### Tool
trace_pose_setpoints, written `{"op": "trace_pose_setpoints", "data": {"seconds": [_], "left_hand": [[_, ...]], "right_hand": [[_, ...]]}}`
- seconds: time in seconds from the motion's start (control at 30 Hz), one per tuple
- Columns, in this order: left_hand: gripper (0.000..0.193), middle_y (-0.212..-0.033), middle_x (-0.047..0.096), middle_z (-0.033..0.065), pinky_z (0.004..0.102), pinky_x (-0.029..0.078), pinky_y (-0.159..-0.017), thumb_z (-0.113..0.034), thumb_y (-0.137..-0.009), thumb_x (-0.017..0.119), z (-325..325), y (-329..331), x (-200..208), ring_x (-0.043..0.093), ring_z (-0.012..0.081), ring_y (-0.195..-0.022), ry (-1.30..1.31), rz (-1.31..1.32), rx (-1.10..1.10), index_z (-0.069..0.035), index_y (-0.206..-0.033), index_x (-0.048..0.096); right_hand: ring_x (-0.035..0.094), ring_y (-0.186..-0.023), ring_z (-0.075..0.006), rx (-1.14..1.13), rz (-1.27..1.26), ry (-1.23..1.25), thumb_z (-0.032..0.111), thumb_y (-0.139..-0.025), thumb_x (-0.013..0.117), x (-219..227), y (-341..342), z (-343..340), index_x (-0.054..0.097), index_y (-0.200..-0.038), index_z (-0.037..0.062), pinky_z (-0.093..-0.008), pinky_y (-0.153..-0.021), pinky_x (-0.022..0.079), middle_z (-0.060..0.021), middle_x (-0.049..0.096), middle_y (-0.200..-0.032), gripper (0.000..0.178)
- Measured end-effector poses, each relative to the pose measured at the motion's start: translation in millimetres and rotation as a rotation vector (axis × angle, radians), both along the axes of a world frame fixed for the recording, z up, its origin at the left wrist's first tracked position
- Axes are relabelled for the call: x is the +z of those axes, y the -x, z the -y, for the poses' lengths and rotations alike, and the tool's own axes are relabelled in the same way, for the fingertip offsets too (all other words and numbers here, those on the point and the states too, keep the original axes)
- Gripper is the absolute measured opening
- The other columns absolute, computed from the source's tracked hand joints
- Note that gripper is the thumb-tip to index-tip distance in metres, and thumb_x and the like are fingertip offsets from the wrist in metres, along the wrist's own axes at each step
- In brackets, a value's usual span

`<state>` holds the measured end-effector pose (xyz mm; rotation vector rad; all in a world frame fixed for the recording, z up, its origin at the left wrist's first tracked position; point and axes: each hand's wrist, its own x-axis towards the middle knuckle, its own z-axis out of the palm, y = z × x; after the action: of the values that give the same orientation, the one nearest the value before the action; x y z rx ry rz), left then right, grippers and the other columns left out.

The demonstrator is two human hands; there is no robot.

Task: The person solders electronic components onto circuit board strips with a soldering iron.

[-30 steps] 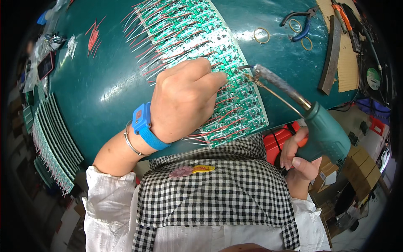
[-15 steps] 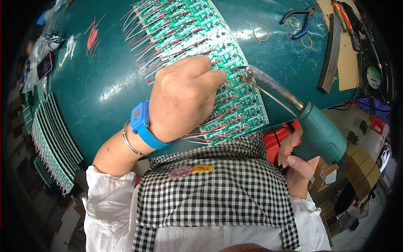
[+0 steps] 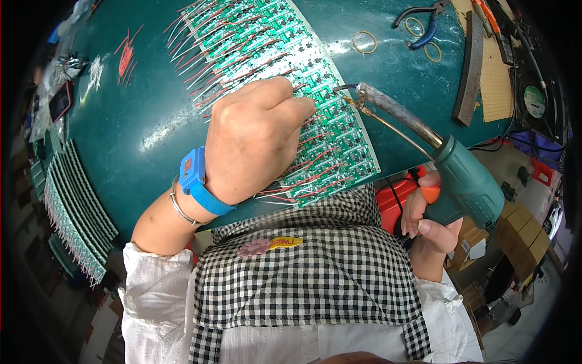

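A long panel of green circuit boards (image 3: 339,130) lies across the teal work mat, with red, white and black wires (image 3: 209,60) sticking out along its left side. Over its middle is my left hand (image 3: 254,136), fingers pinched together; whatever they hold is hidden under the hand. A blue strap with a square box circles that wrist, above a metal bangle. My right hand (image 3: 430,221) is wrapped round the handle of a green gun-shaped soldering iron (image 3: 464,179). Its tip and the thin feed tube beside it reach over the panel's right edge, close to my left fingertips.
Blue-handled pliers (image 3: 427,30) and rubber bands (image 3: 365,42) lie at the far right, near a dark curved bar (image 3: 470,70). Loose red wires (image 3: 126,57) and a phone (image 3: 60,102) are at the far left. Stacked wired panels (image 3: 79,206) stand at left; cardboard boxes (image 3: 521,233) sit lower right.
The whole scene has shifted slightly left in the picture. The soldering iron's tip now sits a little farther right from my left fingers. Both hands keep their grips.
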<state>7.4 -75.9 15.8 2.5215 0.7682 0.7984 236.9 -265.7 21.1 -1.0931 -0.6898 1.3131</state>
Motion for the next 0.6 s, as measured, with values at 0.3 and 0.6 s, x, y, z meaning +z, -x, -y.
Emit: {"op": "trace_pose_setpoints", "data": {"seconds": [0.3,0.6], "left_hand": [[0.021,-0.07,0.058,0.0072,0.0321,0.046,-0.051,0.005,-0.068,0.076,1,4,3,0.058,0.022,-0.059,-0.051,-0.043,-0.007,-0.003,-0.086,0.07],[0.021,-0.074,0.061,0.008,0.0289,0.049,-0.057,0.01,-0.068,0.073,10,7,34,0.062,0.0208,-0.064,-0.06,0.006,-0.044,-0.002,-0.084,0.069]], "right_hand": [[0.051,-0.048,-0.017,-0.177,-0.071,0.068,0.0,-0.061,0.066,6,-1,12,0.045,-0.119,-0.0173,-0.0261,-0.044,0.045,-0.0193,0.058,-0.092,0.064],[0.051,-0.049,-0.0159,-0.106,-0.059,0.064,0.0,-0.063,0.066,7,-5,22,0.047,-0.118,-0.0152,-0.0246,-0.045,0.042,-0.0125,0.053,-0.065,0.06]]}}
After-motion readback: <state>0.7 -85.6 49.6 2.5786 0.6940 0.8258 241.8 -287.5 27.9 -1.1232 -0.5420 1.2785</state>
